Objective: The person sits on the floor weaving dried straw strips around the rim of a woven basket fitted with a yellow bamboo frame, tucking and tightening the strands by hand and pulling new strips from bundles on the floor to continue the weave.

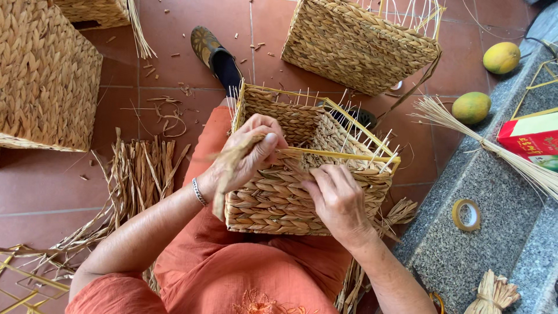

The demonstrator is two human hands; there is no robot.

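Head view shows us a half-made woven basket [273,203] resting on the lap, tipped so its open top faces away from us. Thin pale sticks poke up along its yellow wire rim [343,154].

We see the left hand [247,154] at the near left corner of the basket, right on the rim. Its fingers are closed around a dry straw strand [228,168], which looks blurry and hangs down past the wrist. A silver bracelet [199,192] sits on that wrist.

We see the right hand [337,200] lying on the front wall of the basket, just under the rim. Its fingers are bent and press on the weave; we cannot tell if they pinch anything. Both arms come in from the bottom, over orange clothes [232,273].

Around us, loose dry straw [139,174] lies on the red tile floor [52,186] to the left. A finished woven box [43,75] stands at the far left, and another basket [357,43] stands just behind the one on the lap. One foot in a dark shoe [209,49] rests on the floor. On the right, a grey stone ledge [482,244] holds a roll of tape [467,214], a bundle of thin sticks [494,148] and a red box [532,139]. Two yellow-green fruits [501,57] lie near it.
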